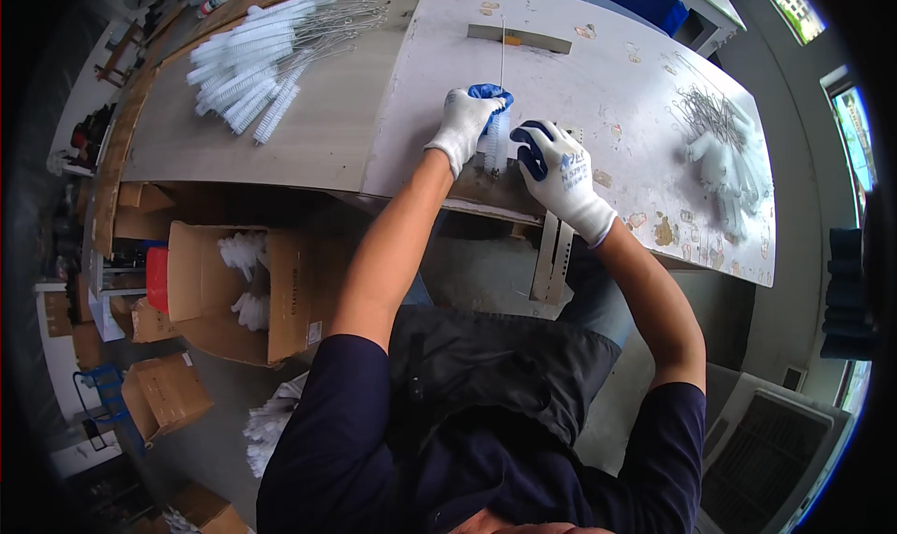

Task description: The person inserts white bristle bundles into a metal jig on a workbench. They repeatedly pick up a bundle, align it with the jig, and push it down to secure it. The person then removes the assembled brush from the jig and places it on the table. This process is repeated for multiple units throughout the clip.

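Note:
My left hand (470,120), in a white glove with blue-coated fingers, is closed round a bottle brush near the middle of the table's front edge. The thin wire stem (503,56) rises away from me above the fist. Below it, the white bristle part (497,143) points toward me, its lower end by a small metal fixture (487,170) at the table edge. My right hand (563,171), gloved alike, is just right of the bristles. Its fingers are bent but apart from the thumb, with nothing seen between them.
A heap of white bottle brushes (257,62) lies on the table's left part, a second heap (724,160) at the far right. Beyond my hands lies a flat metal strip (542,41). An open carton (213,319) holding white brushes stands below the table at left.

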Motion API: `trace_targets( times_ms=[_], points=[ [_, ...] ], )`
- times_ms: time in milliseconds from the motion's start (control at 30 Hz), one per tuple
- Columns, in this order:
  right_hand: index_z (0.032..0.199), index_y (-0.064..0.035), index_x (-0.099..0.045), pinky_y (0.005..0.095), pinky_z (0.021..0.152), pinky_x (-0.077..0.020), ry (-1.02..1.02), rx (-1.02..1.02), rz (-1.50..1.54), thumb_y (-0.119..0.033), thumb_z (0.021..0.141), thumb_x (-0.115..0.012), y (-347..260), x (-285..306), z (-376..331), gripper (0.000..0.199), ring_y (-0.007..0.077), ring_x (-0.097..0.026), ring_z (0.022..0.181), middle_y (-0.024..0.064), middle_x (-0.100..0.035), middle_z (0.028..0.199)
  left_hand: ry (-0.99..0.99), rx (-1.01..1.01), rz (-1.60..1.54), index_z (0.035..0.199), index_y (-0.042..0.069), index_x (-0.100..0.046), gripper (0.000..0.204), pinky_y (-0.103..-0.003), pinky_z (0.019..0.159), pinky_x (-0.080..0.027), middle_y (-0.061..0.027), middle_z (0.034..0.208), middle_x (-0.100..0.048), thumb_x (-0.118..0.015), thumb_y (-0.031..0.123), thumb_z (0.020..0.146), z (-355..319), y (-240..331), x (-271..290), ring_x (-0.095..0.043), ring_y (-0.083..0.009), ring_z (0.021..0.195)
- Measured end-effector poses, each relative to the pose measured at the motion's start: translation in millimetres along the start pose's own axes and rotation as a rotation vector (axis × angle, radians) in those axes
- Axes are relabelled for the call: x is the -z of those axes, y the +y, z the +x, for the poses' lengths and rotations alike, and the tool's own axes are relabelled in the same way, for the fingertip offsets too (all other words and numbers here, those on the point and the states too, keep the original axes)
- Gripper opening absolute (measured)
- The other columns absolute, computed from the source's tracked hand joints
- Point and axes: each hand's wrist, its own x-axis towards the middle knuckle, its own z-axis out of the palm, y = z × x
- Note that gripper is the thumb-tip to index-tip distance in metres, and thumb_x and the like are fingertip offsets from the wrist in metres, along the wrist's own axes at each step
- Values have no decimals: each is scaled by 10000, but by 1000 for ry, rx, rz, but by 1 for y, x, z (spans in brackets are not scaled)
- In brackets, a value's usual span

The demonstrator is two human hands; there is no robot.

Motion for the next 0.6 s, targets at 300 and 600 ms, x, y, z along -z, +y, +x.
trace_targets(
  times_ms=[300, 600],
  points=[
    [1276, -142, -620, 439, 890, -529, -335, 525, -314, -377, 838, -724, 7, -4, 14, 508, 281, -603, 1063, 71, -585, 1293, -13, 95, 69, 978, -6, -756, 190, -337, 672, -568, -95, 915, -747, -790, 70, 807, -3, 13, -3, -671, -181, 730],
    [1192, -85, -631, 445, 835, -529, -478, 634, -311, -347, 903, -634, 13, 4, 37, 391, 304, -613, 969, 120, -596, 1148, -5, 22, 210, 992, -43, -722, 186, -351, 638, -571, -117, 925, -733, -773, 6, 821, 29, -16, -5, -688, -203, 732]
  ],
)
